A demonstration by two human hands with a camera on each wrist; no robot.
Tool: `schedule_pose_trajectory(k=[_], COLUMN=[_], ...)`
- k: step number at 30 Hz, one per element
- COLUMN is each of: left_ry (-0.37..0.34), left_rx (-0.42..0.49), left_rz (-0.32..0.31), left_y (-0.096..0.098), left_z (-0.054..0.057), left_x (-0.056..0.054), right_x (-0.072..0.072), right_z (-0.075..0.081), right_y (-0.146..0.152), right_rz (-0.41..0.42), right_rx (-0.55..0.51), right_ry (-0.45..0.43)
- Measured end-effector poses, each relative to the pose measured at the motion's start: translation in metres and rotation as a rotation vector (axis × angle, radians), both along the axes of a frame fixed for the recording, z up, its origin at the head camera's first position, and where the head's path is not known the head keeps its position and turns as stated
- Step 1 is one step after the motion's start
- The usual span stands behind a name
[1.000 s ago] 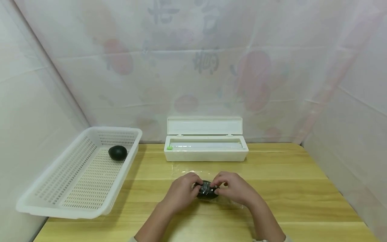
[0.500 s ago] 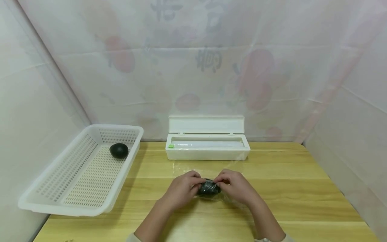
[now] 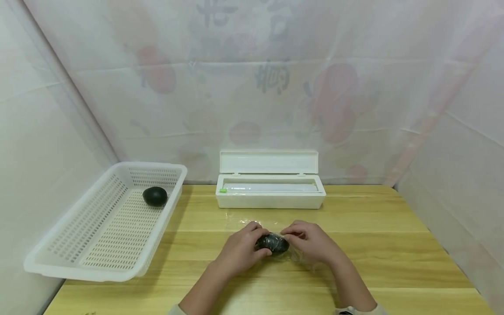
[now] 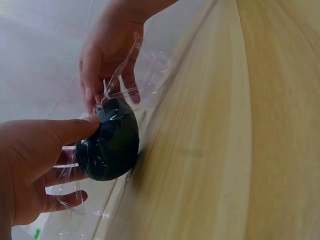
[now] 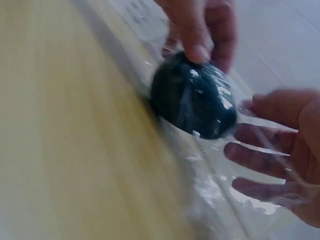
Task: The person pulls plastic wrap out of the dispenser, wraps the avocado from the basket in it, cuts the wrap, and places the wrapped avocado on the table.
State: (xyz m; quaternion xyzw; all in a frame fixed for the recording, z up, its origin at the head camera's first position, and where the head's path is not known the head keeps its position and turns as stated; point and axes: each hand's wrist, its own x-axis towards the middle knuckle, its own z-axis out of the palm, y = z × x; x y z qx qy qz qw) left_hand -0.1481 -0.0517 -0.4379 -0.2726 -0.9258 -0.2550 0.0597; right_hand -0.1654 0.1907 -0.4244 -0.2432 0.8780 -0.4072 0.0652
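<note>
A dark green avocado (image 3: 277,243) with clear cling film over its skin is at the front middle of the table. My left hand (image 3: 240,249) grips it from the left, thumb on the near side and fingers on the far side. At its right end, my right hand (image 3: 315,243) pinches the loose cling film (image 4: 119,75) between thumb and finger. The other right fingers (image 5: 252,160) are spread beside the avocado in the right wrist view. More film trails beneath and around both hands.
Behind the hands stands a white cling film box (image 3: 271,200), its lid raised and a roll inside. At left, a white plastic basket (image 3: 157,245) holds another dark avocado (image 3: 155,196). Cloth walls enclose the wooden table (image 3: 386,245) at the back and sides.
My left hand has shifted from pinching film on top to gripping the avocado's left side. The right hand has moved slightly right, and the film lies smoother over the avocado.
</note>
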Motion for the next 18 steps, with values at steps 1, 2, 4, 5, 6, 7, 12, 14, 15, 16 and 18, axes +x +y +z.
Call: schedule_pose_trajectory(k=[1, 2, 4, 5, 6, 7, 12, 14, 15, 16, 18], left_ry=[-0.001, -0.003, -0.007, -0.009, -0.009, -0.011, -0.022, -0.028, -0.029, -0.032, -0.034], left_rx=[-0.001, -0.001, 0.001, 0.003, 0.004, 0.005, 0.008, 0.009, 0.01, 0.012, 0.014], left_rz=[0.004, 0.007, 0.01, 0.011, 0.012, 0.01, 0.006, 0.007, 0.009, 0.009, 0.008], left_y=[0.001, 0.001, 0.001, 0.001, 0.001, 0.001, 0.0, 0.0, 0.001, 0.001, 0.001], left_z=[0.0, 0.0, 0.0, 0.0, 0.0, 0.0, 0.0, 0.0, 0.0, 0.0, 0.0], left_x=[0.0, 0.0, 0.0, 0.0, 0.0, 0.0, -0.001, -0.001, -0.001, -0.001, -0.001], right_x=[0.0, 0.0, 0.0, 0.0, 0.0, 0.0, -0.004, -0.005, -0.006, -0.007, -0.008], right_z=[0.001, 0.003, 0.004, 0.004, 0.005, 0.005, 0.001, -0.003, -0.005, -0.007, -0.01], right_y=[0.004, 0.007, 0.013, 0.015, 0.016, 0.017, 0.015, 0.013, 0.011, 0.01, 0.006], right_rz=[0.01, 0.02, 0.028, 0.02, 0.01, -0.005, -0.109, -0.122, -0.127, -0.127, -0.135], right_rx=[-0.011, -0.017, -0.031, -0.033, -0.03, -0.023, 0.027, 0.054, 0.071, 0.089, 0.124], right_ry=[-0.029, -0.057, -0.108, -0.127, -0.133, -0.125, 0.003, 0.068, 0.095, 0.117, 0.138])
